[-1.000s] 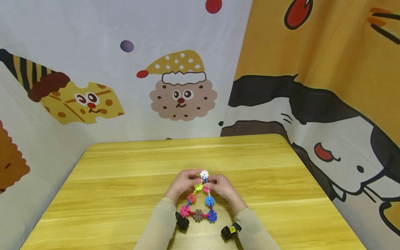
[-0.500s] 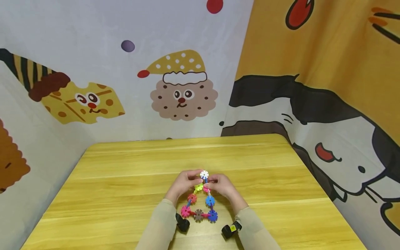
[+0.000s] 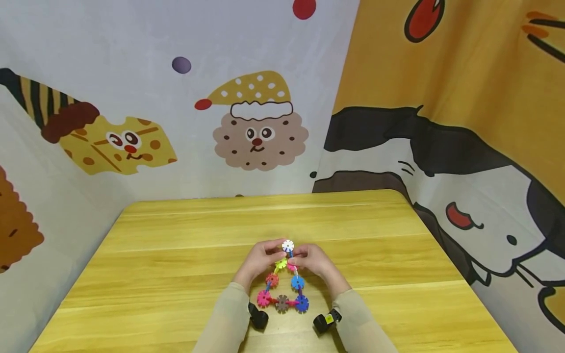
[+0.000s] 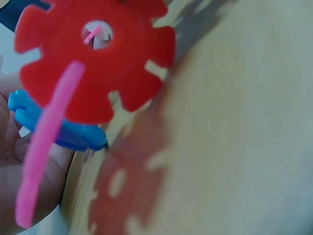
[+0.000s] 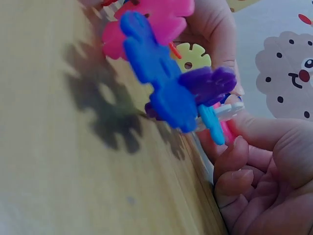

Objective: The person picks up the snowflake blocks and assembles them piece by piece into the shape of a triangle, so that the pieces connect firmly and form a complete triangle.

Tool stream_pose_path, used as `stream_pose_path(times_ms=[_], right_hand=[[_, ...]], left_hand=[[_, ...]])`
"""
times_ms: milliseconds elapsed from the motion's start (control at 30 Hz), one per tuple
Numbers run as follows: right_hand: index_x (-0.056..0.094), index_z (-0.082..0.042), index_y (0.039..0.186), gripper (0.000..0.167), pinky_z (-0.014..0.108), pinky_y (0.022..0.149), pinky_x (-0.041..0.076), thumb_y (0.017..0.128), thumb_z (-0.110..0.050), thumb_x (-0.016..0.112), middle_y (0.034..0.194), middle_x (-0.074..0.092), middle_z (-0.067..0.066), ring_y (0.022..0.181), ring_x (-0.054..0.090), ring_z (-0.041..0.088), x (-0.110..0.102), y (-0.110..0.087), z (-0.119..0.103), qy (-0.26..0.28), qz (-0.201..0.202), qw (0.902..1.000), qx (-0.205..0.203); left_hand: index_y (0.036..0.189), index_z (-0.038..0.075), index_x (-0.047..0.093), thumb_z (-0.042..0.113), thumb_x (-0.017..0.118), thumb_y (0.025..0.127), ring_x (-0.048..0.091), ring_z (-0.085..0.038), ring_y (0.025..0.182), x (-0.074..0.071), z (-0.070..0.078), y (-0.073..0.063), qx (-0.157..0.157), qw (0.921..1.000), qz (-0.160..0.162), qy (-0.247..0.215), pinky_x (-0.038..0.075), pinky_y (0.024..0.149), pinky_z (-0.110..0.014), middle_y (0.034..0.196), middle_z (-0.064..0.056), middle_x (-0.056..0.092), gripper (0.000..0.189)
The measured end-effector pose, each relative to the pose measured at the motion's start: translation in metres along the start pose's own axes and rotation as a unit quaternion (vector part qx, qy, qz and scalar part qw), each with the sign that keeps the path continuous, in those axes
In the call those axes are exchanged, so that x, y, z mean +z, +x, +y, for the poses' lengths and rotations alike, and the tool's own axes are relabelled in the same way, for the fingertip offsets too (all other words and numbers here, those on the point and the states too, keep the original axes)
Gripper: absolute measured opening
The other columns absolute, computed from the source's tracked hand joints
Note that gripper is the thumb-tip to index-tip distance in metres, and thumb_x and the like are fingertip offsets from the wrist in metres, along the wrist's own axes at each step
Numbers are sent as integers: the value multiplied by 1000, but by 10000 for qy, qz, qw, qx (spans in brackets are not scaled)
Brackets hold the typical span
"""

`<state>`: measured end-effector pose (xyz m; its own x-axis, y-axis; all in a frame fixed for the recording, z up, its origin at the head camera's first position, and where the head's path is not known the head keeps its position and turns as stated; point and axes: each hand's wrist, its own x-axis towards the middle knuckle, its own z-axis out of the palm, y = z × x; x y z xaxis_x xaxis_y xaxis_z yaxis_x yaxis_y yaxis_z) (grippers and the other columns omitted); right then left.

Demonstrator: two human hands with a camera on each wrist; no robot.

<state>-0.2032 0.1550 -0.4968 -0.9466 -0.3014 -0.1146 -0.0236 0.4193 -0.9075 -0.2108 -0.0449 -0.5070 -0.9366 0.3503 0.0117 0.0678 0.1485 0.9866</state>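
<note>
Notched plastic snowflake discs, linked edge to edge, make a triangular ring on the table. A white snowflake disc (image 3: 288,245) tops it, over a blue one seen edge-on. My left hand (image 3: 260,261) pinches the ring's top from the left, beside the yellow-green disc (image 3: 281,264). From the right, my right hand (image 3: 314,261) pinches the same part, thumb by a pink disc. Lower down are a red disc (image 4: 98,63), a light blue disc (image 3: 297,282), and a bottom row with a pink disc (image 3: 264,298), brown disc (image 3: 282,303) and dark blue disc (image 3: 302,303). Fingers hide part of the joint.
The wooden table (image 3: 185,255) runs out on all sides of the hands. Behind it hangs a cartoon-printed cloth (image 3: 145,29). A black camera (image 3: 258,318) is strapped to the left wrist and another black camera (image 3: 323,322) to the right.
Both hands keep their hold at the ring's top. The white disc has shifted very slightly left, while the whole head view has drifted a little.
</note>
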Motion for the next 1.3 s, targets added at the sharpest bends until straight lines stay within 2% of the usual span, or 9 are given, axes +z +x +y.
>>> stream_pose_path(times_ms=[233, 433, 567, 767, 1000, 1300], right_hand=[[70, 6, 106, 31, 24, 52, 46, 92, -21, 73, 75, 62, 3, 57, 50, 13, 0, -1, -1, 191, 37, 9998, 21], [71, 4, 99, 24, 23, 51, 46, 90, -18, 74, 80, 65, 3, 56, 50, 11, 3, -1, 0, 22, 270, 9995, -143], [71, 4, 100, 24, 23, 50, 46, 90, -18, 74, 79, 65, 3, 55, 49, 11, 3, -1, 2, 48, 273, 9995, -125], [71, 5, 106, 29, 24, 52, 47, 90, -19, 75, 74, 63, 2, 56, 51, 12, 1, 1, 4, 248, 150, 9996, 21], [70, 7, 111, 28, 24, 54, 48, 93, -14, 71, 70, 61, 2, 59, 53, 12, 0, 3, 7, 555, 249, 9980, 175], [73, 4, 103, 18, 23, 50, 49, 92, -10, 72, 73, 65, 2, 54, 53, 10, 9, 10, 0, 396, 706, 9960, 373]], left_hand=[[136, 2, 59, 11, 68, 95, 61, -16, 94, 0, 2, -2, 46, 10000, 0, -72, 54, 73, -30, 125, -19, 63, 42], [134, 3, 61, 10, 70, 93, 63, -20, 99, 0, 4, -2, -22, 10000, -72, 12, 56, 77, -30, 127, -19, 63, 42], [134, 3, 61, 10, 70, 93, 64, -24, 103, -1, 0, -2, -2, 9999, -101, 52, 57, 81, -31, 129, -19, 62, 42], [133, 2, 61, 9, 71, 92, 66, -24, 100, -2, -3, 1, -50, 9996, -106, -268, 57, 76, -31, 122, -20, 65, 43], [131, 2, 63, 9, 74, 89, 65, -20, 95, -7, 1, 4, -195, 9996, 173, -113, 57, 73, -32, 116, -17, 68, 43], [131, 0, 62, 10, 73, 91, 65, -25, 98, -12, 4, 7, -396, 9974, 568, 204, 58, 77, -34, 112, -16, 69, 43]])
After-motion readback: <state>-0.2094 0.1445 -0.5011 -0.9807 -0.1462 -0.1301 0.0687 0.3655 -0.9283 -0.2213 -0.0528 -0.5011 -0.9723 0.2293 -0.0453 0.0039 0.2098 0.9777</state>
